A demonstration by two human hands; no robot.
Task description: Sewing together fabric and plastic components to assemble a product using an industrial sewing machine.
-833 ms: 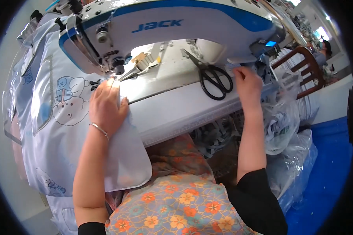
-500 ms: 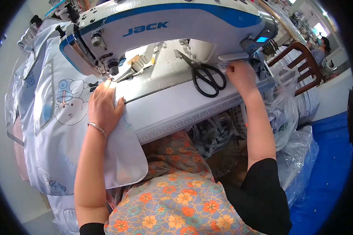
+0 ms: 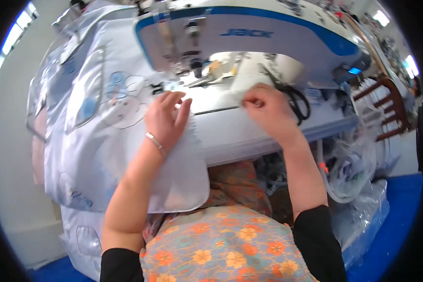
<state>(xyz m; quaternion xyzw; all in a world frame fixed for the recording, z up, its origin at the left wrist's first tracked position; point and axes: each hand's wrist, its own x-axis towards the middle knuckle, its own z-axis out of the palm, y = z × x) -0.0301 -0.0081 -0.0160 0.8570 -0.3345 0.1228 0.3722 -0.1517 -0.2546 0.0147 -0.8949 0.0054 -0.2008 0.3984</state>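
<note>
My left hand (image 3: 167,117) rests over the edge of a white printed cloth (image 3: 127,164), just in front of the needle area of a white and blue sewing machine (image 3: 286,30). Its fingers are bent, with the thumb standing apart from them. Over the machine bed, my right hand (image 3: 270,113) is closed in a pinch; whatever lies in its fingertips is too small and blurred to name. Black-handled scissors (image 3: 300,99) lie just beyond that hand, partly hidden by it. The cloth hangs down over the table's front and left side.
Small metal tools (image 3: 202,81) lie behind the presser foot. A brown wooden chair (image 3: 385,105) stands at the right, above clear plastic bags (image 3: 357,225) on blue flooring. A patterned apron (image 3: 221,244) covers my lap.
My right hand has come left from the machine's right end to the middle of the bed. My left hand has lifted and curled its fingers. The whole view has shifted.
</note>
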